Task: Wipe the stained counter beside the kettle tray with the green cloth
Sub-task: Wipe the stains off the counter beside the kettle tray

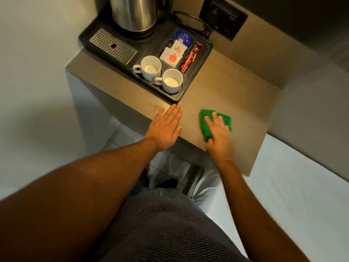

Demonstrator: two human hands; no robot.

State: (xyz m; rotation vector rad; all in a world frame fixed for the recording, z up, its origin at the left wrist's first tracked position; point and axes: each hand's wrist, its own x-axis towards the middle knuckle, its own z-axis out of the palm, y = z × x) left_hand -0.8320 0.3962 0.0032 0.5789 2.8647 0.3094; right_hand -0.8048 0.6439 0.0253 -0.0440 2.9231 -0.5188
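A folded green cloth (204,118) lies on the brown counter (236,103), near its front edge and to the right of the black kettle tray (200,63). My right hand (219,133) presses flat on the cloth and covers its near part. Just in front of the tray's near corner, my left hand (166,127) rests palm down on the counter with straight fingers and holds nothing. A faint ring-shaped stain (157,106) shows beside my left fingertips.
The tray carries a steel kettle (134,14), a perforated drip plate (113,46), two white cups (151,68) (171,80) and sachets (175,52). A wall socket (224,17) is behind. A white bed (294,186) lies to the right, floor tiles to the left.
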